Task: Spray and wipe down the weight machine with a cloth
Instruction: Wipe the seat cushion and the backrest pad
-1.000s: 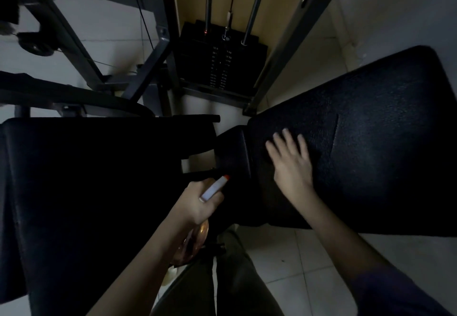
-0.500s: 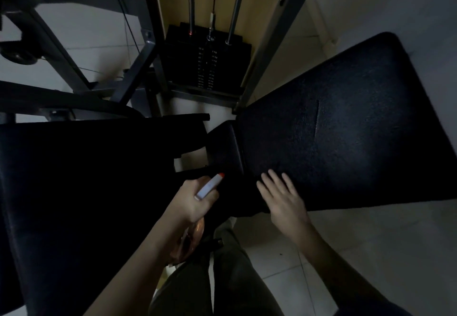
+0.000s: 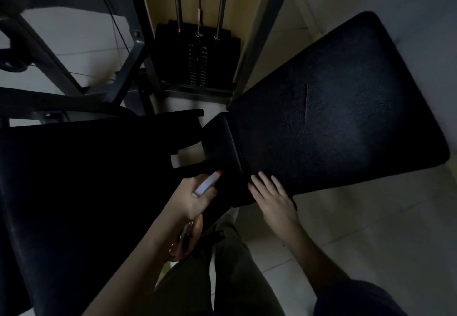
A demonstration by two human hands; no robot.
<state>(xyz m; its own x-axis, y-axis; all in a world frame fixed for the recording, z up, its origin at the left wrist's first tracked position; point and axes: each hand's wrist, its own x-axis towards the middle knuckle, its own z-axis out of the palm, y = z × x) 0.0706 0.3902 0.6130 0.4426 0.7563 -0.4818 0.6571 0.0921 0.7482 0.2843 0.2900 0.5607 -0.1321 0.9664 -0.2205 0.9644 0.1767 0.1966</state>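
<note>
Right fingers flat on pad (outstretched)

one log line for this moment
left hand: grips spray bottle | right hand: flat on black pad, near edge | cloth: cannot tell

Left hand fisted around a spray bottle, right hand flat, palm down, fingers straight.

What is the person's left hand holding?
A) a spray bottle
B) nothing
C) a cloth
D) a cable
A: the left hand grips a spray bottle with a red tip, while the right hand lies flat on the black pad.
</note>
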